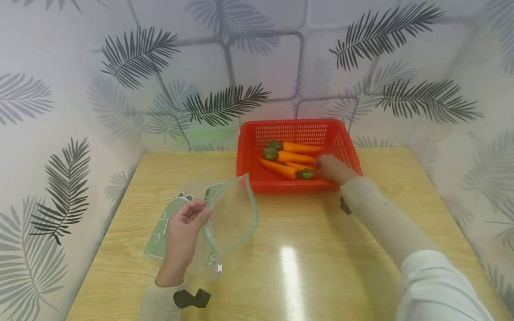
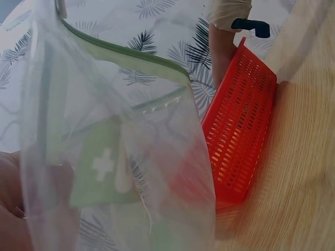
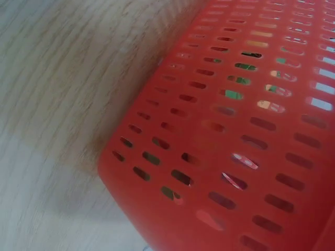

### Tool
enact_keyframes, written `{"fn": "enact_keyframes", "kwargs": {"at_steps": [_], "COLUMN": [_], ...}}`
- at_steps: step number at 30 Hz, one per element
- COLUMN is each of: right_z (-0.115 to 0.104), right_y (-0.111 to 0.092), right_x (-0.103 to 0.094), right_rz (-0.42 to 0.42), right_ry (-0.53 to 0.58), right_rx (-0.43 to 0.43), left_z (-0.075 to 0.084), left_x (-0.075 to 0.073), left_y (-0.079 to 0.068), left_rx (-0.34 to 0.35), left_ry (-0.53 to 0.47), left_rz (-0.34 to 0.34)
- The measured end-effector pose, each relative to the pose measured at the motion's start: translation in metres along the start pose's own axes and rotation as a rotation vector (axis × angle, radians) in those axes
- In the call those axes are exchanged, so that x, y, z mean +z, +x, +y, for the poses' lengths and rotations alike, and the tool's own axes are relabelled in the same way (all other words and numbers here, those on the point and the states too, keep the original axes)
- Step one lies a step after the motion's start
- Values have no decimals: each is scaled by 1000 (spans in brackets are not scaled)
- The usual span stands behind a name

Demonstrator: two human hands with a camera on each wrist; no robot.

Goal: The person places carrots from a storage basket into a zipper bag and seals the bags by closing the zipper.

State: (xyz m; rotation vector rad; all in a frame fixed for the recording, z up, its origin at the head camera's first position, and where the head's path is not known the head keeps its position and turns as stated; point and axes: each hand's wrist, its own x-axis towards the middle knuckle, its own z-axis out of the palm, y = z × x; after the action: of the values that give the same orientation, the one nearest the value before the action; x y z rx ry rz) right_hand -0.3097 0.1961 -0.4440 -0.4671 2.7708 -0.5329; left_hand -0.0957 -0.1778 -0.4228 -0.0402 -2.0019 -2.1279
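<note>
My left hand (image 1: 185, 229) pinches the edge of a clear slider zip bag (image 1: 237, 214) with a green print. The bag's mouth gapes to the right, and its white slider (image 1: 219, 268) hangs at the lower end. In the left wrist view the see-through bag (image 2: 157, 172) fills much of the picture. My right hand (image 1: 335, 168) reaches into the red basket (image 1: 297, 186), at the right end of several orange carrots (image 1: 296, 158) with green tops. Its fingertips are blurred and partly hidden there, so a grip cannot be made out. The right wrist view shows mostly the slotted basket wall (image 3: 209, 141).
Under the left hand, a green printed bag part (image 1: 158, 238) lies on the wooden table (image 1: 257, 290). The basket stands at the table's back edge, near a wall (image 1: 257, 62) with a leaf pattern. Black straps (image 1: 192, 298) sit at the wrists.
</note>
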Motion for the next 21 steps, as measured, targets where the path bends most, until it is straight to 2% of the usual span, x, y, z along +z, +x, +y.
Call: {"fn": "enact_keyframes", "kwargs": {"at_steps": [13,21], "right_z": [1,4], "right_y": [4,2], "right_x": [1,4], "right_rz": [-23,-45], "right_ry": [24,76], "right_rx": [75,52], "left_z": [-2,-4], "left_x": [6,8], "left_y": [0,1], "left_rx": [-25,-28], "left_ry": [-22,-25], "left_rz": [33,13]}}
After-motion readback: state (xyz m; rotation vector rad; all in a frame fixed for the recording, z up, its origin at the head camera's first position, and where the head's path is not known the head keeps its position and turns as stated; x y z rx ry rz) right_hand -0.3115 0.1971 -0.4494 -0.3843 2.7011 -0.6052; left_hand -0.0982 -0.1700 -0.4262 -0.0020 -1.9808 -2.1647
